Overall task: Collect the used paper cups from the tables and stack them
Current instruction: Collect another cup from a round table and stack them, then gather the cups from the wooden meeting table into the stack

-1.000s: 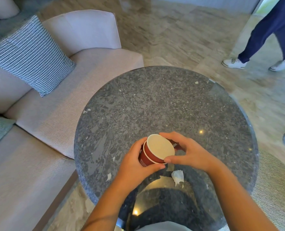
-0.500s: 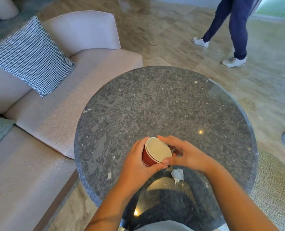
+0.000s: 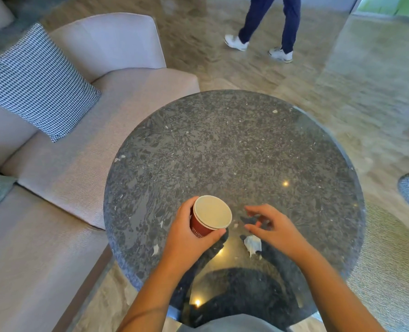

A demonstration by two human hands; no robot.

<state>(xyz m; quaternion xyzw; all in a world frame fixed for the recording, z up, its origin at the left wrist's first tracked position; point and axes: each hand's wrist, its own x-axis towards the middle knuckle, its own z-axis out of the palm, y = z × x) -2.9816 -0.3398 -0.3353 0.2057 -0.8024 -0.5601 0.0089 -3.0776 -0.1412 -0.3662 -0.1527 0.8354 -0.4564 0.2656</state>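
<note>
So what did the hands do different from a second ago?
The right hand let go of the red cup and pulled away to the right, fingers loose above the table. The left hand still holds the cup. The person walking behind moved left. The scrap of tissue stayed put.

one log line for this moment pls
left hand: holds red cup | right hand: empty, off the cup | table: crumpled tissue by right hand
</note>
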